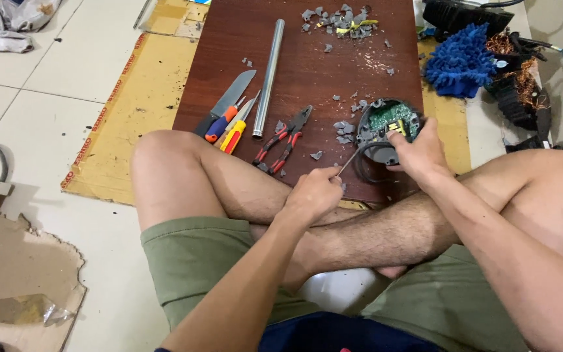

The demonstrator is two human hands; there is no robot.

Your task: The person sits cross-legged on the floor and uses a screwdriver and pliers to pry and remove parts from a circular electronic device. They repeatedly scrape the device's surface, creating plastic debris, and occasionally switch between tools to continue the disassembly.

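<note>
My right hand grips a round grey plastic housing with a green circuit board inside, on the near right of a dark brown wooden board. My left hand is closed around a thin metal tool whose tip points into the housing's near edge. I sit cross-legged with both knees beside the board.
On the board lie red-handled pliers, a knife, two screwdrivers, a steel tube and several grey plastic shards. Cardboard lies under the board. A blue mop head and black parts with copper wire sit at right.
</note>
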